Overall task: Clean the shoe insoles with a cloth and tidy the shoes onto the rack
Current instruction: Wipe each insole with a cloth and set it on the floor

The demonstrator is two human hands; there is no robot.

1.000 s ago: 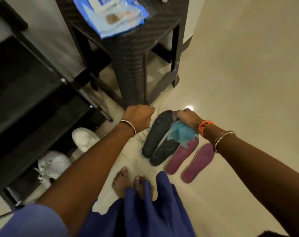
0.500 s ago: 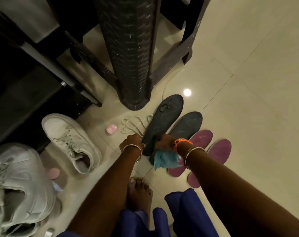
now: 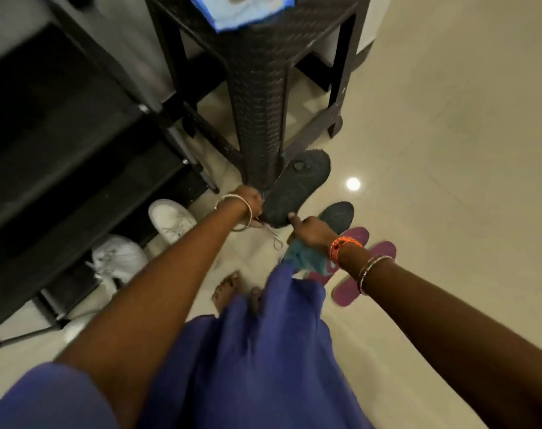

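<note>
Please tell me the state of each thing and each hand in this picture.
Left hand: grips the heel of a dark insole.
Dark insole: lifted, tilted.
Right hand: holds teal cloth, thumb on insole.
Second dark insole: on floor.
Purple insoles: on floor.

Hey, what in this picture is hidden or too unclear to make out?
- Head view, teal cloth: mostly covered by the right hand gripping it.
- Left hand: fingers face away, so its grip on the dark insole is unclear.
- Blue packet on the stool: cut off by the top edge.
- Rack shelves: too dark.
</note>
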